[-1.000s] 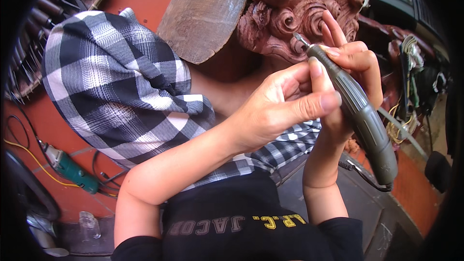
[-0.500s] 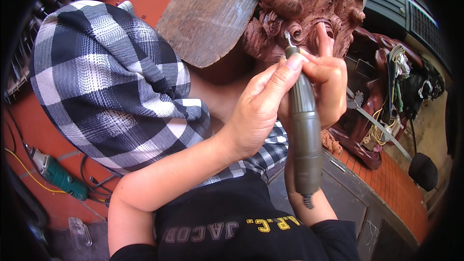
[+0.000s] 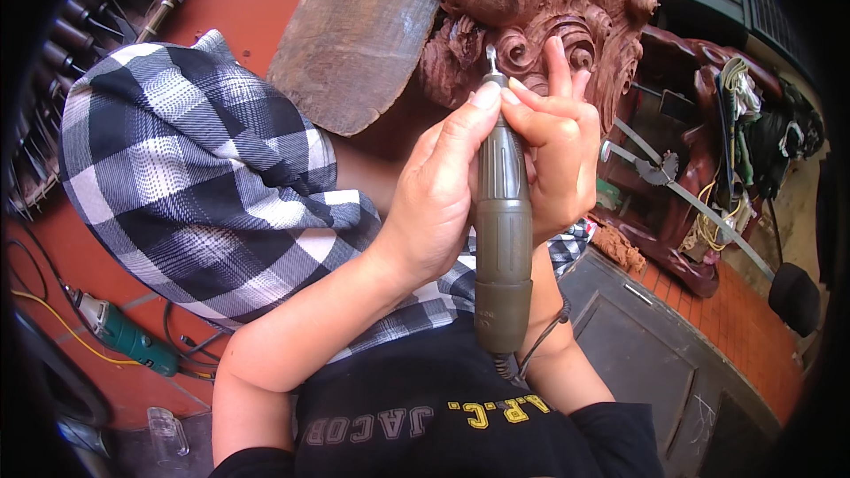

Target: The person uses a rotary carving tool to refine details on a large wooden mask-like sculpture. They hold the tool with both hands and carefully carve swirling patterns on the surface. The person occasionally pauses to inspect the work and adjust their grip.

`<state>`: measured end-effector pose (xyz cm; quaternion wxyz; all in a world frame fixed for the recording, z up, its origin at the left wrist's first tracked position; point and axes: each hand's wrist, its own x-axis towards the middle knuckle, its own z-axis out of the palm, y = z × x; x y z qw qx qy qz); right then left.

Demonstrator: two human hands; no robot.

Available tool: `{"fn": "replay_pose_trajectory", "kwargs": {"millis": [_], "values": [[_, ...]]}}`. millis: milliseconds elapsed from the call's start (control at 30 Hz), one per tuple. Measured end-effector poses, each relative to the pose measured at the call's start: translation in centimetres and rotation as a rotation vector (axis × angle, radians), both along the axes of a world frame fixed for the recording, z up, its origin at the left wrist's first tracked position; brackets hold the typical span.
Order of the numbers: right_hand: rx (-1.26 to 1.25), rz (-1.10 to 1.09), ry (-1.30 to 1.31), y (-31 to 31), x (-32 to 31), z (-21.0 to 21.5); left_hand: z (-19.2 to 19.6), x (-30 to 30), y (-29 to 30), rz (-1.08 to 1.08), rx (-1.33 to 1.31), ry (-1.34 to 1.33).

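Both hands are closed around a dark olive rotary carving tool [image 3: 503,248], its body running down toward my chest and its cord leaving the lower end. My left hand [image 3: 429,190] wraps it from the left, thumb up near the collar. From the right, my right hand [image 3: 567,155] pinches the collar, while its outstretched fingers reach onto the carving. The small metal bit [image 3: 491,58] points at the reddish-brown wood carving [image 3: 540,0] with scrolls and curls. Whether the bit touches the wood, I cannot tell.
A worn wooden board [image 3: 354,44] lies left of the carving. Chisels [image 3: 66,57] line the far left. A green angle grinder [image 3: 128,334] with cords rests on the red floor at left. To the right stand a dark cabinet panel [image 3: 633,345] and reddish carved furniture [image 3: 708,124].
The rotary tool and both hands have shifted left in the view and stand more upright. The carving also appears further left, and more of the cord shows. Both hands keep their grip.
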<state>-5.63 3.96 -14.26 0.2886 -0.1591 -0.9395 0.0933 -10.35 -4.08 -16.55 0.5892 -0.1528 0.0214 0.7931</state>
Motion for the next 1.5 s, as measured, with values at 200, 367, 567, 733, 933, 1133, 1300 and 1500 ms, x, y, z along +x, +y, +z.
{"fn": "replay_pose_trajectory", "kwargs": {"millis": [200,367,567,733,933,1133,1300,1500], "values": [[0.065,-0.01,-0.056,0.1,-0.2,0.5,-0.3,-0.5,0.1,-0.004,0.053,-0.019],[0.084,0.017,-0.059,0.4,0.1,0.6,0.5,-0.4,0.2,-0.031,-0.077,-0.031],[0.012,0.021,-0.029,0.3,0.7,0.6,-0.6,0.5,-0.2,-0.002,0.114,0.007],[-0.028,0.023,-0.03,0.4,1.3,0.8,-0.3,1.1,-0.1,-0.025,0.059,0.034],[-0.069,0.039,-0.027,0.8,2.0,1.3,-0.1,1.7,-0.1,-0.045,0.05,0.091],[-0.042,0.071,-0.035,1.0,1.7,1.4,-0.1,1.6,0.2,-0.004,0.063,0.145],[0.003,0.06,-0.05,0.7,0.9,1.2,-0.9,0.8,0.0,-0.008,0.143,0.025],[0.021,0.009,-0.095,0.0,0.1,1.5,-1.6,0.1,0.1,0.028,0.244,-0.006]]}}
